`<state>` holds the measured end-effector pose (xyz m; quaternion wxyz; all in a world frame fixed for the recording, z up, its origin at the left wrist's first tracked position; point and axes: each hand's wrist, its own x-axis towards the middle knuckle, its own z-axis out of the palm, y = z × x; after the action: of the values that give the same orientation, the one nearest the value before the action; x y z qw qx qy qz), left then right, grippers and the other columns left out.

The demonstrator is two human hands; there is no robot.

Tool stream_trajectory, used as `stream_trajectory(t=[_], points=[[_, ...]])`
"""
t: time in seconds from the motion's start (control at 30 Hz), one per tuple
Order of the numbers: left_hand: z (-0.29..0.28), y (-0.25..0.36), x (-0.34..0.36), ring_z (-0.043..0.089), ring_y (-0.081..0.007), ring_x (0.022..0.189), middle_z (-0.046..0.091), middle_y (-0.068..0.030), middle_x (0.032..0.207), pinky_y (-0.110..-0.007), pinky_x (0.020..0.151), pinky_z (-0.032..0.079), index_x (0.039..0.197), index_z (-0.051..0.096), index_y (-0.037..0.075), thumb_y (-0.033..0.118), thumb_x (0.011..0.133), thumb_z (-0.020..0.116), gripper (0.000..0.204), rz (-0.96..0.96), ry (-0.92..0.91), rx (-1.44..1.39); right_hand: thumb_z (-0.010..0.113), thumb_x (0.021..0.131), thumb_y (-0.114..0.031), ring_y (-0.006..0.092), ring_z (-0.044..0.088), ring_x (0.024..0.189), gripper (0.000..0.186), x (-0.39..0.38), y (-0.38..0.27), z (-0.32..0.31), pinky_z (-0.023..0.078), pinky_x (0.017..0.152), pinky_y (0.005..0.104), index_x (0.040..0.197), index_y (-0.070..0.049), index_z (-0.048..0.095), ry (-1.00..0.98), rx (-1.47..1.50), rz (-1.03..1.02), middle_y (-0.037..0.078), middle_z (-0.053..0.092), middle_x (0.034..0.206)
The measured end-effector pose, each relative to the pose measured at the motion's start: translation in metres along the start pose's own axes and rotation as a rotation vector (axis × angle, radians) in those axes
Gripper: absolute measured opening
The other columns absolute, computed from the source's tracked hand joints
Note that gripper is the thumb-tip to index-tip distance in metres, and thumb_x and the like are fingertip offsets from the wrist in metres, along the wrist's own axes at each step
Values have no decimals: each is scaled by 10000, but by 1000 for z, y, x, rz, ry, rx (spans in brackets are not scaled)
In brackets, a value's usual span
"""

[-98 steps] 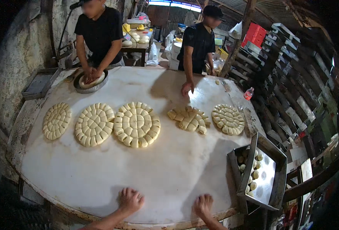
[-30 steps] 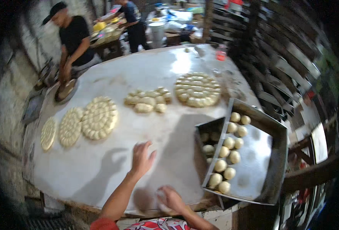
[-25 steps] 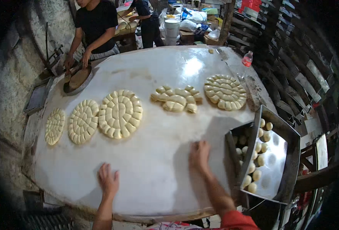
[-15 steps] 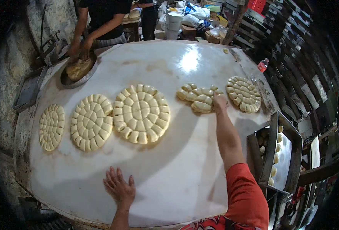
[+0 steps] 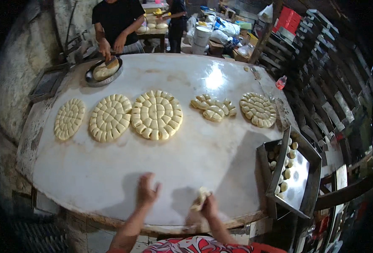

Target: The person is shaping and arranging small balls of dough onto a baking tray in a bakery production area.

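Near the front edge of the table my right hand (image 5: 210, 206) is closed on a piece of dough (image 5: 201, 198), lifted just off the surface and partly blurred. To its left, my left hand (image 5: 147, 190) holds nothing, its thumb apart from the fingers. Beyond my hands, a partly taken-apart cluster of dough pieces (image 5: 214, 109) lies beside a round of cut dough (image 5: 258, 109) on its right. Three more scored rounds sit to the left: a large dough round (image 5: 157, 114), a middle dough round (image 5: 110, 118) and a leftmost dough round (image 5: 70, 119).
Two metal trays, the upper metal tray (image 5: 296, 185) tilted and holding several dough balls (image 5: 287, 173), stand at the right table edge. A co-worker (image 5: 118, 25) handles dough in a metal pan (image 5: 118, 76) at far left. A bottle (image 5: 281, 82) is at far right.
My right hand has drawn back from the dough cluster toward me with a piece of dough. My left hand has lifted from lying flat. The co-worker now holds a tool over the pan.
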<state>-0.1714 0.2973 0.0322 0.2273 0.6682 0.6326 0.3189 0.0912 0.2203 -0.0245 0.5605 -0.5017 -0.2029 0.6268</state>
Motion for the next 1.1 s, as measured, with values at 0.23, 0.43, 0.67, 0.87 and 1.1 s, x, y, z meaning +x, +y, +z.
stream_trajectory(t=[0.23,0.43,0.67,0.87,1.1], points=[[96,106,-136,540,-325,892,558,-179,922,-434,797,415,970,559,49,261,810,598,269,213,-36,204,566,884,-260,173,537,822,259,-20,-35,-17,462,695,304,1039,-67,490,272,-136,-432,89,534,972],[24,-17,-126,580,-314,725,587,-134,736,-459,629,445,787,575,72,241,806,602,172,-247,307,340,576,867,-302,307,521,899,256,-34,-101,-109,431,794,420,994,-81,589,1,-1460,-575,139,542,1015],[102,99,-118,501,-290,960,542,-76,966,-504,854,342,965,602,106,446,796,582,380,342,-184,435,525,836,-266,333,490,900,200,36,-63,-24,345,827,478,829,-80,596,130,-1574,-642,147,560,892],[20,6,-124,463,-260,783,494,-118,791,-453,692,361,777,589,91,235,815,557,152,136,-155,340,648,793,-352,324,397,1174,387,-23,11,-254,254,1004,570,1110,-139,586,-322,-1987,-503,156,463,1245],[48,83,-2,528,-270,810,557,-52,807,-442,702,427,742,590,100,227,792,574,137,-94,-203,172,592,781,-217,329,498,878,157,72,-63,-43,368,805,444,777,-60,605,231,-1488,-529,120,586,911]])
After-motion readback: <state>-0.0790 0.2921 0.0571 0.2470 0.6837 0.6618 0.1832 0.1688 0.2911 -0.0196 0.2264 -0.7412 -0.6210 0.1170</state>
